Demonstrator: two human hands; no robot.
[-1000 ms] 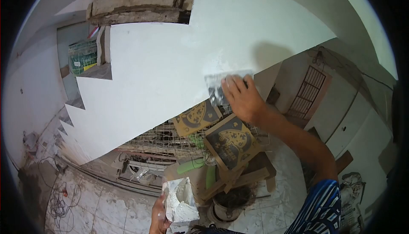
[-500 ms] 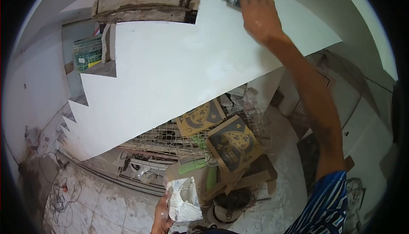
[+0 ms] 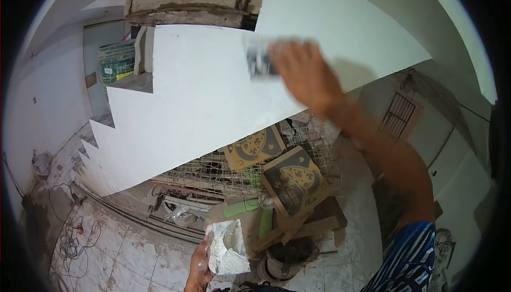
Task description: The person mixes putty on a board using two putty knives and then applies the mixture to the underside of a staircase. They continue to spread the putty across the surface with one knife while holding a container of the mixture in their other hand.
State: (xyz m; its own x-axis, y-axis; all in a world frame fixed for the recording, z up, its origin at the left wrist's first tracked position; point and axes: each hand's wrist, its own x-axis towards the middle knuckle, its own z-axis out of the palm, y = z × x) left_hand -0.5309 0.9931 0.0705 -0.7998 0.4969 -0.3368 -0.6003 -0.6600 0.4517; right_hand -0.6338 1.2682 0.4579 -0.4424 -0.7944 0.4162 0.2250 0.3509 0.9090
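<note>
Against the white stair-side wall (image 3: 197,95), my right hand (image 3: 306,71) grips a flat metal scraper blade (image 3: 261,62). Both are smeared by motion, near the inner corner of the upper step. At the bottom, my left hand (image 3: 200,268) holds a whitish slab-like holder (image 3: 229,247) by its left side. Thick white paste lies on it, with a hollow in the middle. The wall has a stepped upper edge and a straight slanting lower edge.
Two printed cardboard boxes (image 3: 296,181) lie on wire mesh (image 3: 202,172) below the wall. A bucket (image 3: 279,265) stands right of my left hand. Tangled cable (image 3: 74,247) lies on the tiled floor. A green bag (image 3: 117,60) is at the upper left.
My right hand and the blade have moved down and left across the wall. My left hand still holds the paste, and the view has shifted slightly.
</note>
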